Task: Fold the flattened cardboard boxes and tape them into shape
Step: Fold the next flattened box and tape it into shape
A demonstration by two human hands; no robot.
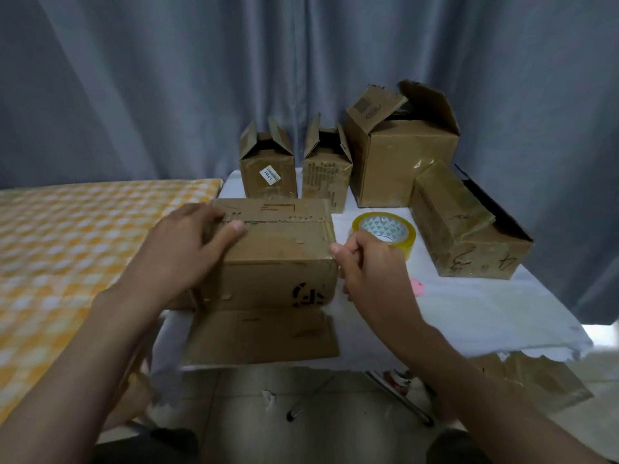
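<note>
Box (278, 249) long axis left-right, left hand (187, 249) atop

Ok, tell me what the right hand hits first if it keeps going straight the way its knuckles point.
Most likely the tape roll. The right hand, fingers curled, sits beside the near box's right end and points away from the person, with the roll just beyond it. Depth is unclear from one view.

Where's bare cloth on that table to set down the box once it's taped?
Best patch: front right of the white cloth, bordered by the right hand, the marked box lying on its side and the table's front edge. A narrow strip runs past the tape roll. The back row of open boxes is crowded; the box in hand fills front left.
</note>
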